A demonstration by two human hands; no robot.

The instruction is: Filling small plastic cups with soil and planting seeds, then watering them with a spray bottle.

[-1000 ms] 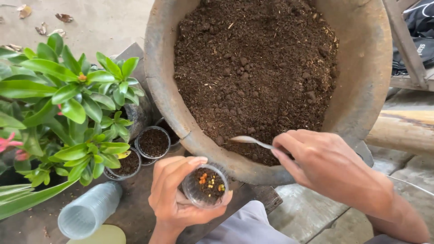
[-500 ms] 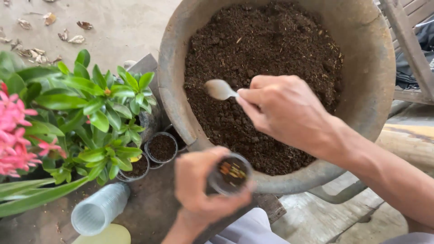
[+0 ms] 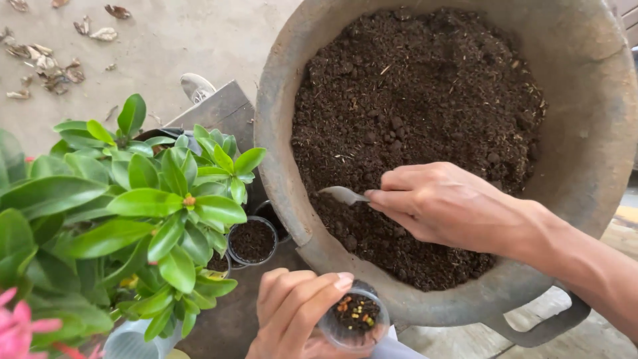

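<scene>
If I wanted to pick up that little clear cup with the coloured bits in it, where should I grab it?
Probably round the clear cup's side wall, coming from the left, as the left hand does. It stands upright with an open top and soil inside, so a side grip likely keeps it level. The right hand holds a spoon.

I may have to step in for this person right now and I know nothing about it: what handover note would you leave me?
Right hand: holds a small spoon over the soil in the big basin.
Left hand: grips a small clear cup just below the basin's rim.
Done: cup has dark soil with orange and yellow granules on top; another soil-filled cup stands by the leafy plant.
Left: the spoon looks empty, and the held cup isn't full.
</scene>
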